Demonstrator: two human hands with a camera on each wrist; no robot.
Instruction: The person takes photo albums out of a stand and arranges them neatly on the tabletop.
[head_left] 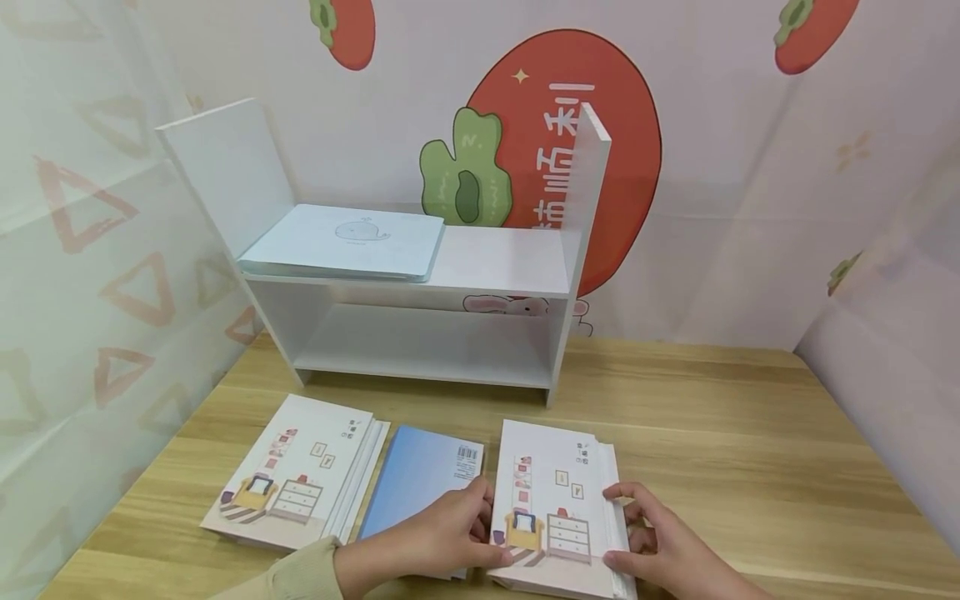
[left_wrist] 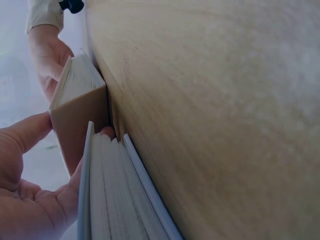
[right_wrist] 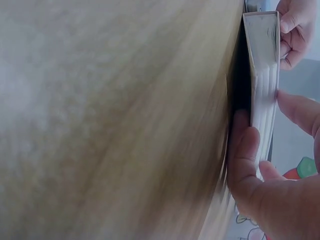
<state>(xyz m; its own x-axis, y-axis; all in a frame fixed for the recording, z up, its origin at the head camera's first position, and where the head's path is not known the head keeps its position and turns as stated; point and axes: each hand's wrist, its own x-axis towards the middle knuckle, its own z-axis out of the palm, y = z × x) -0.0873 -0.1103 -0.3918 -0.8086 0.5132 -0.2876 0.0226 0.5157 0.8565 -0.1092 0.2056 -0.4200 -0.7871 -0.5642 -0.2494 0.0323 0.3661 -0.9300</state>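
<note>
Grasping the rightmost white book (head_left: 551,504) from opposite sides: left grip (head_left: 457,532) and right grip (head_left: 654,540), well apart from the tabletop's back edge (head_left: 697,350).

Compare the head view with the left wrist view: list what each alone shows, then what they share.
Only the head view: the white shelf, the pale whale-print folder lying on it, the other white book and the large red persimmon print. Only the left wrist view: the right sleeve, a dark object beside it, and the brownish spine of the held white book. Both: the left hand and right hand on that book, and the blue book beside it.
</note>
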